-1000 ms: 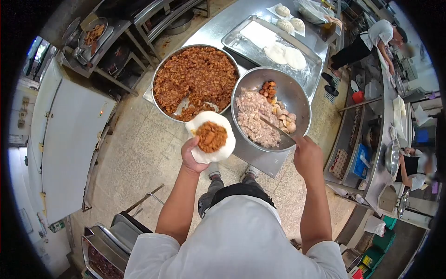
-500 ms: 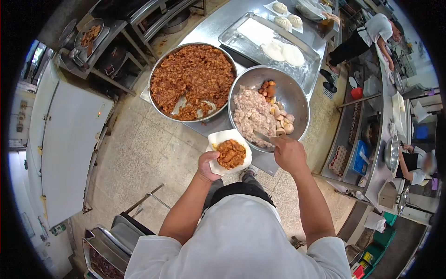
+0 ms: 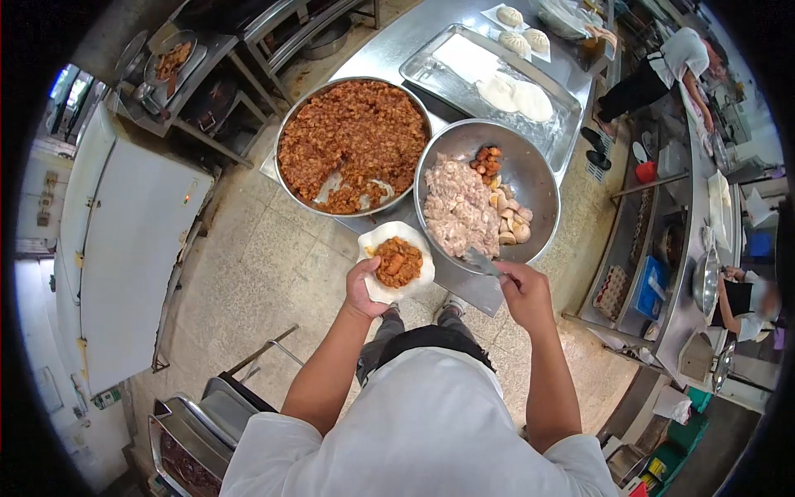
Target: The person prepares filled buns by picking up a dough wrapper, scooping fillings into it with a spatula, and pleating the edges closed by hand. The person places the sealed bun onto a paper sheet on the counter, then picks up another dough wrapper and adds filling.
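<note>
My left hand holds a round white dough wrapper with a heap of reddish-brown filling on it. In my right hand is a flat metal spatula, its blade at the near edge of the pale minced meat. That meat lies in a deep steel bowl, beside halved pale pieces and a few brown ones. To the left, a wide round pan is filled with red-brown filling, its bottom showing in a gap near the front.
Behind the bowl, a metal tray bears flat dough rounds. Pleated buns sit farther back on paper. A white cabinet stands left. Two people work at the right counter, one at the back, one farther right.
The wrapper with filling moved right and lower, then slightly back left. My right hand moved left and down, with the spatula blade now at the meat's near edge.
</note>
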The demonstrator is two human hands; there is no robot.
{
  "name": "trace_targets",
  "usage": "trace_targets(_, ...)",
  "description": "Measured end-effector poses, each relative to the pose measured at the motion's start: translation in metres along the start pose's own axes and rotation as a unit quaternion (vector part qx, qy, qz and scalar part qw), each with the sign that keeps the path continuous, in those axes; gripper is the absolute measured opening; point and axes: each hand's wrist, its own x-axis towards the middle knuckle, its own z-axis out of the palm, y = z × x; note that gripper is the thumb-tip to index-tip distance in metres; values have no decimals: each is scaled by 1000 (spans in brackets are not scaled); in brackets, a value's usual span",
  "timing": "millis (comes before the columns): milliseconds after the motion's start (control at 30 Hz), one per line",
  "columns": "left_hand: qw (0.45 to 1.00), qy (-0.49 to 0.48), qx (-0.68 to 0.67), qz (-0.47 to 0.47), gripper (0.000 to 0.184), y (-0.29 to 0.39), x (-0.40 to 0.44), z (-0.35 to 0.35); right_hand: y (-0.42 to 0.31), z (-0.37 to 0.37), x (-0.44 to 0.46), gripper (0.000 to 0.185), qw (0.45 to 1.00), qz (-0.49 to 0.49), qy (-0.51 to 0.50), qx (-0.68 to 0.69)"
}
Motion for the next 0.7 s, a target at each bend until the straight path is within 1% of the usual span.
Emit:
trace_targets(67, 1000, -14, 5, 13, 69, 0, -6, 17, -15, -7, -7, 25, 1000, -10, 8, 28)
trace_targets(133, 999, -26, 11, 24, 70, -3, -10, 32, -37, -15, -17, 29, 997, -59, 41, 2)
trace_targets(167, 999, -40, 11, 21, 72, -5, -8, 38, -43, -12, -21, 29, 998, -58, 39, 3)
trace_targets(233, 997, -75, 9, 17, 74, -10, 0, 59, -54, -7, -24, 34, 989, -131, 67, 32)
trace_targets(267, 997, -78, 10, 16, 74, -12, 3, 66, -55, -3, -25, 34, 988, -133, 69, 30)
trace_targets(333, 996, -81, -27, 15, 74, -16, 8, 76, -51, 7, -25, 39, 983, -162, 83, -28)
trace_targets(367, 996, -81, -41, 12, 73, -17, 12, 76, -47, 10, -26, 43, 982, -167, 84, -21)
trace_targets(400, 996, -81, -41, 12, 73, -16, 15, 76, -46, 10, -27, 43, 982, -167, 85, -21)
trace_targets(467, 995, -94, 11, 18, 69, -16, 19, 74, -44, 11, -31, 42, 985, -147, 72, -60)
trace_targets(500, 996, -92, 10, 14, 69, -16, 20, 74, -47, 8, -32, 42, 985, -142, 73, -61)
trace_targets(567, 996, -69, 31, 42, 66, -15, 21, 76, -56, -3, -32, 39, 982, -138, 59, -114)
trace_targets(600, 996, -68, 32, 41, 66, -15, 21, 75, -62, -9, -34, 39, 982, -138, 59, -112)
trace_targets(667, 995, -12, -5, 101, 65, -15, 21, 74, -69, -22, -38, 37, 989, -101, 62, -83)
trace_targets(700, 993, -13, -11, 117, 65, -14, 19, 76, -67, -21, -38, 35, 988, -111, 87, -63)
